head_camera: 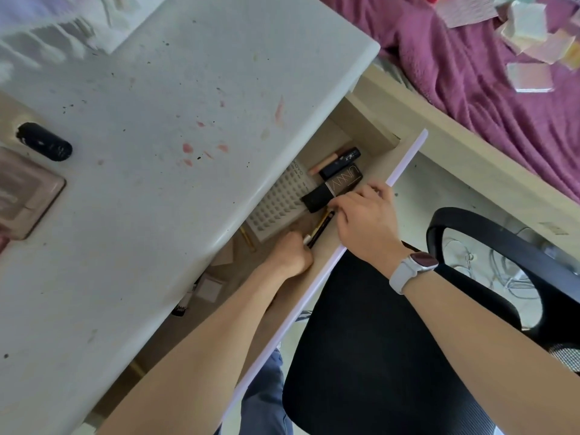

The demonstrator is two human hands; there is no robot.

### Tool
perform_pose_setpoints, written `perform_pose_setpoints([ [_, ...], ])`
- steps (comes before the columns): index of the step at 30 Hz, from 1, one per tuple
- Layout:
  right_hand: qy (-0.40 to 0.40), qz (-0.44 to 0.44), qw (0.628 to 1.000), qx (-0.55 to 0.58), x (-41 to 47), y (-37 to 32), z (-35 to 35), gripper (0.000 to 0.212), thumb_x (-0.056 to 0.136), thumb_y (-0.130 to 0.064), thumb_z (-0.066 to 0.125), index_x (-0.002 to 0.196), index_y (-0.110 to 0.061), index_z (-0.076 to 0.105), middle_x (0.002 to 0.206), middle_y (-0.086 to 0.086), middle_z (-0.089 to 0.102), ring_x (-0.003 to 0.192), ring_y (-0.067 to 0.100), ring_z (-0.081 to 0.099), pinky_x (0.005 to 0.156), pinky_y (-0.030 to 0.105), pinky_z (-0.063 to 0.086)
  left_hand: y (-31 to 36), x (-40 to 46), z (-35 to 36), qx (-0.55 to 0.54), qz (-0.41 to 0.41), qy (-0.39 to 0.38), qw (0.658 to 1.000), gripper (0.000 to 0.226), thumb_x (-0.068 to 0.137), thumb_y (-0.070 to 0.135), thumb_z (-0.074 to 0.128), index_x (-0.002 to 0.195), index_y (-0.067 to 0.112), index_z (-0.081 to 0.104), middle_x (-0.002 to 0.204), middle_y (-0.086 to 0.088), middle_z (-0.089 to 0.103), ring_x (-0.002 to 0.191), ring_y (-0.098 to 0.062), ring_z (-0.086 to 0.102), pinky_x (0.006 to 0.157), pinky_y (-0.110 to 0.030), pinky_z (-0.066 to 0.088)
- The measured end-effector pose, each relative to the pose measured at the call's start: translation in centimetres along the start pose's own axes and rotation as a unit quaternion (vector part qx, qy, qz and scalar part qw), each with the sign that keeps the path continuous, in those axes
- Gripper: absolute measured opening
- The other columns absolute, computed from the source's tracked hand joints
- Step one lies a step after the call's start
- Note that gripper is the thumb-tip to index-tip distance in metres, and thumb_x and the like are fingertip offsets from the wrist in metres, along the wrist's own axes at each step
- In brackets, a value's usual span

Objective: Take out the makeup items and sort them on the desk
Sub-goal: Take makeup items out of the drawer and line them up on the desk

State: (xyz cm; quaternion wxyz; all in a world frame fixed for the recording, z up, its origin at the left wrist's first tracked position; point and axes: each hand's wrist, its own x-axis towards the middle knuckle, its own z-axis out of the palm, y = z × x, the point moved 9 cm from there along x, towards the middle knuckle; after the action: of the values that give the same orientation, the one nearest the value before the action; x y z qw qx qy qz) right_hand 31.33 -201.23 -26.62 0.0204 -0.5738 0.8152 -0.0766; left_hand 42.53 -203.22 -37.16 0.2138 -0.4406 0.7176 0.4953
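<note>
Both hands in open drawer [405,158]: L hand [290,254] fisted round dark pencil [318,229] w/ tip toward R hand [365,221], whose curled fingers touch black compact [332,189].

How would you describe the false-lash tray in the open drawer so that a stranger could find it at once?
Start at the white desk and look into the open drawer under its front edge. The lash tray lies flat there, half tucked under the desktop, beside the dark compacts. Unlike its neighbours, it is a pale card covered in neat rows of tiny dark lash clusters.
</note>
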Motion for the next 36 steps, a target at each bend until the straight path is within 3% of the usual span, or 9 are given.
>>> perform_pose_setpoints([
  [4, 0.017, 0.0, 1.0, 0.008, 0.0, 0.0, -0.2, 0.035, 0.083, -0.015, 0.037, 0.083, -0.015, 0.073, 0.073, 0.0, 0.071, 0.073, 0.022, 0.059, 0.092, 0.032, 0.025, -0.1, -0.1, 0.0, -0.03, -0.003, 0.006, 1.0, 0.033, 0.097, 0.015, 0.038, 0.125, -0.001, 0.046, 0.126, -0.019, 0.052, 0.116, -0.029, 0.049, 0.09, -0.028, 0.037],
  [8, 0.005, 0.0, 1.0, 0.01, -0.1, 0.1, 0.0, 0.031, 0.084, -0.013, 0.042, 0.084, -0.015, 0.073, 0.076, 0.0, 0.072, 0.075, 0.022, 0.059, 0.093, 0.031, 0.024, -1.0, 0.3, 0.2, -0.071, -0.025, -0.006, 0.997, 0.036, 0.096, 0.031, 0.044, 0.119, 0.003, 0.049, 0.117, -0.016, 0.056, 0.105, -0.027, 0.054, 0.064, -0.022, 0.037],
  [10, -0.018, -0.004, 1.0, 0.006, 0.0, 0.0, 0.2, 0.031, 0.086, -0.014, 0.041, 0.088, -0.015, 0.072, 0.079, 0.0, 0.072, 0.077, 0.021, 0.059, 0.093, 0.032, 0.023, -0.9, 0.5, 0.1, -0.078, -0.026, -0.016, 0.996, 0.037, 0.095, 0.033, 0.046, 0.116, 0.003, 0.051, 0.113, -0.015, 0.058, 0.102, -0.028, 0.056, 0.063, -0.023, 0.039],
  [14, -0.099, -0.005, 0.995, -0.026, 1.1, 0.4, 0.9, 0.029, 0.091, -0.019, 0.039, 0.101, -0.017, 0.067, 0.093, -0.001, 0.07, 0.089, 0.02, 0.059, 0.089, 0.032, 0.025, 0.3, 0.2, -0.5, -0.018, 0.027, -0.036, 0.999, 0.023, 0.095, 0.025, 0.044, 0.074, 0.016, 0.047, 0.07, -0.003, 0.049, 0.065, -0.013, 0.049, 0.054, -0.024, 0.035],
  [18, -0.145, 0.02, 0.989, -0.033, 4.5, 2.0, 1.4, 0.03, 0.088, -0.008, 0.042, 0.113, -0.013, 0.059, 0.107, 0.008, 0.062, 0.102, 0.03, 0.053, 0.077, 0.037, 0.038, 0.7, -1.2, -1.4, 0.014, 0.058, -0.026, 0.998, 0.034, 0.094, 0.017, 0.041, 0.062, 0.018, 0.033, 0.062, 0.002, 0.037, 0.055, -0.009, 0.036, 0.048, -0.024, 0.023],
  [21, -0.206, 0.021, 0.977, -0.048, 7.6, 3.6, 3.3, 0.034, 0.088, -0.007, 0.043, 0.12, -0.012, 0.055, 0.116, 0.013, 0.054, 0.108, 0.033, 0.049, 0.069, 0.038, 0.041, 0.7, -2.8, -2.6, 0.023, 0.068, 0.015, 0.997, 0.031, 0.093, 0.018, 0.042, 0.062, 0.018, 0.034, 0.062, 0.003, 0.039, 0.056, -0.008, 0.039, 0.048, -0.023, 0.025],
  [27, -0.306, -0.001, 0.947, -0.095, 10.5, 4.9, 7.7, 0.043, 0.085, -0.013, 0.051, 0.127, -0.015, 0.048, 0.13, 0.015, 0.042, 0.118, 0.035, 0.039, 0.089, 0.045, 0.038, -0.2, -5.9, -3.2, 0.042, 0.079, -0.017, 0.996, 0.031, 0.091, 0.018, 0.042, 0.063, 0.021, 0.029, 0.061, 0.008, 0.039, 0.052, -0.008, 0.037, 0.047, -0.024, 0.025],
  [32, -0.343, 0.036, 0.936, -0.07, 11.2, 5.3, 9.0, 0.055, 0.081, -0.027, 0.062, 0.129, -0.011, 0.039, 0.132, 0.018, 0.036, 0.119, 0.038, 0.036, 0.088, 0.048, 0.04, -0.2, -6.6, -4.5, 0.034, 0.094, 0.027, 0.995, 0.031, 0.095, 0.02, 0.04, 0.066, 0.023, 0.03, 0.059, 0.008, 0.04, 0.046, -0.008, 0.037, 0.042, -0.018, 0.025],
  [36, -0.305, 0.056, 0.949, -0.055, 10.8, 4.8, 9.2, 0.048, 0.084, -0.018, 0.056, 0.128, -0.01, 0.038, 0.133, 0.019, 0.036, 0.12, 0.039, 0.035, 0.086, 0.048, 0.041, -0.7, -6.8, -4.8, -0.019, 0.089, 0.028, 0.995, 0.013, 0.097, 0.021, 0.038, 0.089, 0.012, 0.044, 0.067, 0.004, 0.049, 0.051, -0.009, 0.046, 0.044, -0.013, 0.035],
])
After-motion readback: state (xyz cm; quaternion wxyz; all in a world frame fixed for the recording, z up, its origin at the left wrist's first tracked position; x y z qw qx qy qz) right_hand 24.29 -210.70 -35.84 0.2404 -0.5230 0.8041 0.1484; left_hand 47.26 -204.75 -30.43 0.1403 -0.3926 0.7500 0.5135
